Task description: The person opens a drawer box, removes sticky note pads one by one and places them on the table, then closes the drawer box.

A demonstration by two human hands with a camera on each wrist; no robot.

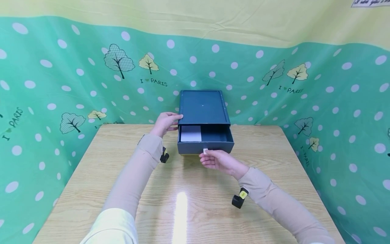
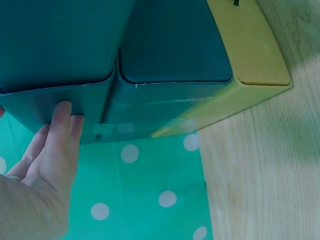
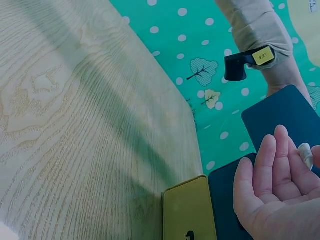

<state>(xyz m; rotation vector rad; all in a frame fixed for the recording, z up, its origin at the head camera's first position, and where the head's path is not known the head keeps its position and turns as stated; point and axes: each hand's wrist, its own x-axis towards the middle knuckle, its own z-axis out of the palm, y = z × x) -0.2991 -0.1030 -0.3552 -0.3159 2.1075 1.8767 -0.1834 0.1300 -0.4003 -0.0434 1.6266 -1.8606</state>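
Observation:
A dark blue drawer cabinet stands against the cloth at the back of the table. Its top drawer is pulled out towards me, and a flat white piece lies in the left part of it. Between thumb and finger, my right hand pinches the small white pull tab on the drawer front. My left hand steadies the cabinet's left side, thumb by the top edge. In the left wrist view, straight fingers touch the cabinet's side wall.
Below the open drawer are another dark blue drawer and a yellow one, both closed. The wooden table spreads in front. A green dotted cloth hangs behind and at both sides.

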